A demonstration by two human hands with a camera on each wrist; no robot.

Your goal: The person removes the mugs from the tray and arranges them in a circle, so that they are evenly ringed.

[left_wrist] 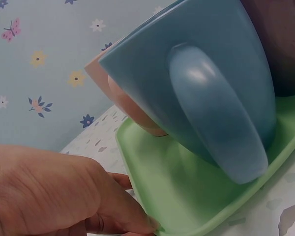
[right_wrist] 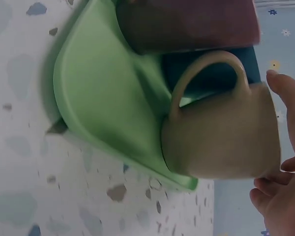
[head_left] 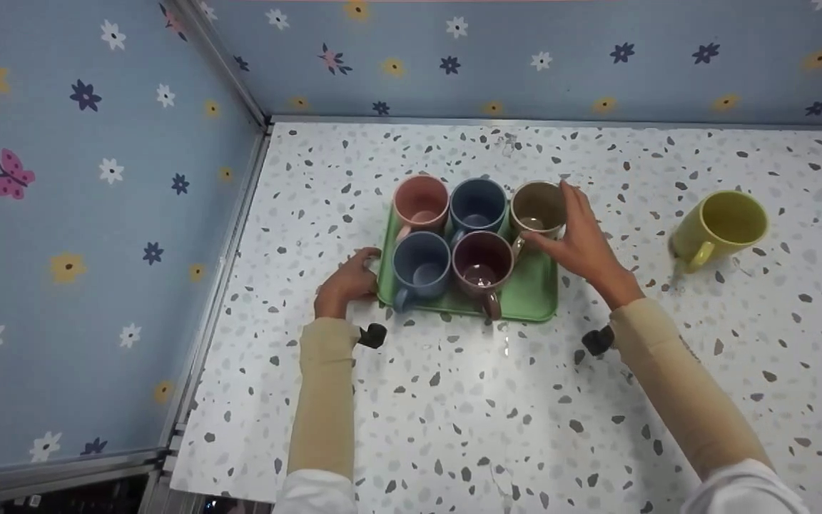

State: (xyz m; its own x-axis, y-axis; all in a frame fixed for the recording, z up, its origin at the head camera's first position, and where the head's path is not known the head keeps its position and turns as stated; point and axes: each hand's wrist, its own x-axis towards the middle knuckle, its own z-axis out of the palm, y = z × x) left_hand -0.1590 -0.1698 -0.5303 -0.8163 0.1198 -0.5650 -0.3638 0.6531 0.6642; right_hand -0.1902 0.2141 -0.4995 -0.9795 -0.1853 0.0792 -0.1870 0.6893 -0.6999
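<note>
A green tray [head_left: 536, 285] carries several mugs. My left hand [head_left: 348, 280] is at its left end; in the left wrist view the thumb [left_wrist: 137, 216] presses the tray's rim near the front corner, the other fingers partly hidden below. My right hand [head_left: 586, 239] holds a beige mug [head_left: 538, 207] at the tray's back right, thumb on the near side of the rim and fingers around the right side. Left of it stand a dark blue mug [head_left: 479, 203] and a pink mug [head_left: 422, 203]. In front are a lighter blue mug [head_left: 422, 264] and a maroon mug [head_left: 482, 264].
A yellow-green mug [head_left: 718, 225] sits apart at the right on the speckled table [head_left: 439, 414]. Blue flowered panels [head_left: 496, 64] rise behind and to the left. The tray's front right corner holds no mug.
</note>
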